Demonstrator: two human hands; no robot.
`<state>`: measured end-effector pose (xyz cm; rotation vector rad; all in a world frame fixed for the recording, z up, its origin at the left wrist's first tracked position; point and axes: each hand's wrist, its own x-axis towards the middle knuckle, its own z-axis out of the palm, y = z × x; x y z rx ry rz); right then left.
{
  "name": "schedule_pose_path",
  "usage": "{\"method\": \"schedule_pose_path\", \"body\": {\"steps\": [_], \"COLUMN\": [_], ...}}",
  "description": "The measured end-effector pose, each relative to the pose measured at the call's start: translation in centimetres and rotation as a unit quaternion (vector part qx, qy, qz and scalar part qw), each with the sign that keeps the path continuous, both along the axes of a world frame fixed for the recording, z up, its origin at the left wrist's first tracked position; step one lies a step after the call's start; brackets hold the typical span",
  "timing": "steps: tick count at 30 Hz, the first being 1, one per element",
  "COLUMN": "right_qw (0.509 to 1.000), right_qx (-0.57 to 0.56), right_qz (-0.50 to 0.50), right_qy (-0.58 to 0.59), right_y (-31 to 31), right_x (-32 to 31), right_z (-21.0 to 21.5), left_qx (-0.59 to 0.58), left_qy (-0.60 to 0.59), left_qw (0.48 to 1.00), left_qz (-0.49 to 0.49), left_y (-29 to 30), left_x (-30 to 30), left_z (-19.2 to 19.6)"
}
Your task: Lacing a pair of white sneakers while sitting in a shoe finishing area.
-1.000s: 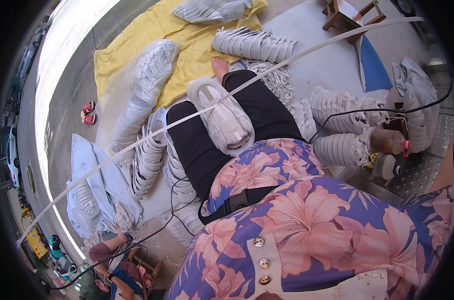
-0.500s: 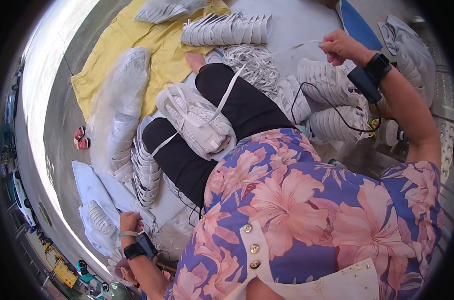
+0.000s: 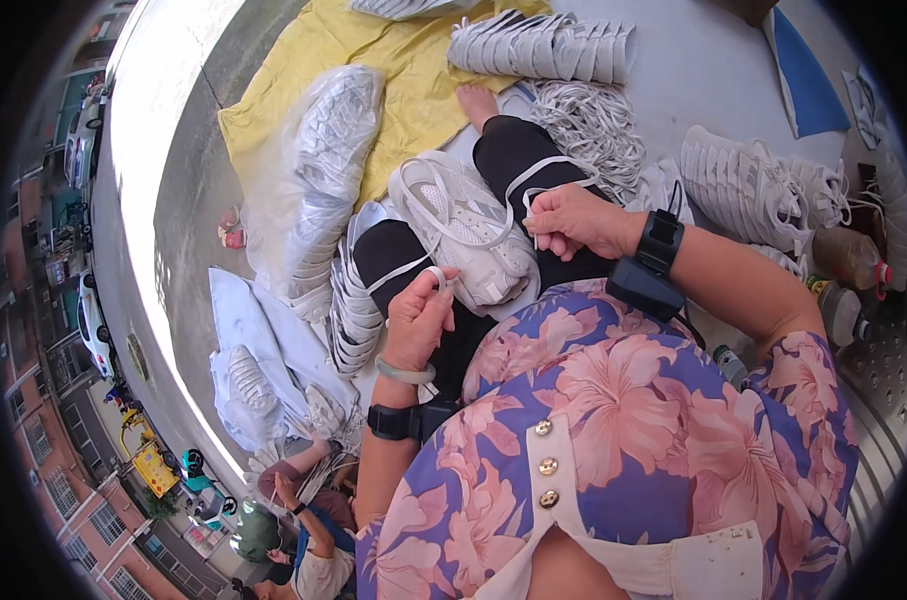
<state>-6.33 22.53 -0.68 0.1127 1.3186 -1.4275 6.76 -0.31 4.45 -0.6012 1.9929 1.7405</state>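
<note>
Though wide apart earlier, hands [image 3: 419,320] [image 3: 586,220] now beside the shoe [image 3: 469,215].

Person wears blue-purple shirt [image 3: 614,390], big pink flowers, lower center; white placket [image 3: 549,446], shiny round buttons [image 3: 548,466]. Black trousers [image 3: 519,150], center. Black strap [image 3: 662,240] with boxy black unit [image 3: 642,288], right of center. Pale bangle [image 3: 406,373], black wristband [image 3: 394,422], left of center.

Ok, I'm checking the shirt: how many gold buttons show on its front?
3, down the placket: upper button, middle button and lower button in this view. Others may be hidden.
</note>
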Motion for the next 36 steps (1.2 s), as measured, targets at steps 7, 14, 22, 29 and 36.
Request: {"method": "schedule_pose_path", "body": {"steps": [7,14,22,29,36], "right_qw": [0.999,0.991,0.952,0.938,0.917], "right_qx": [-0.014,-0.067,-0.173,-0.148,-0.161], "right_qz": [-0.049,-0.118,-0.253,-0.314,-0.363], "right_qy": [0.011,0.015,-0.001,0.025,-0.035], "right_y": [-3.1,-4.5,-5.8,-3.3,-1.4], "right_x": [0.2,-0.7,-5.3,-6.6,-5.7], "right_z": [0.1,-0.1,-0.7,-0.4,-1.2], "left_qx": [-0.234,-0.326,-0.350,-0.406,-0.377], "left_qy": [0.133,0.166,0.176,0.093,0.081], "left_qw": [0.957,0.919,0.902,0.891,0.911], "left_qz": [-0.107,-0.144,-0.182,-0.178,-0.142], "left_y": [1.4,2.6,2.5,1.6,1.4], "left_x": [-3.2,-4.1,-4.3,-6.2,-5.5], "left_z": [-1.4,-0.8,-0.8,-0.9,-0.5]}}
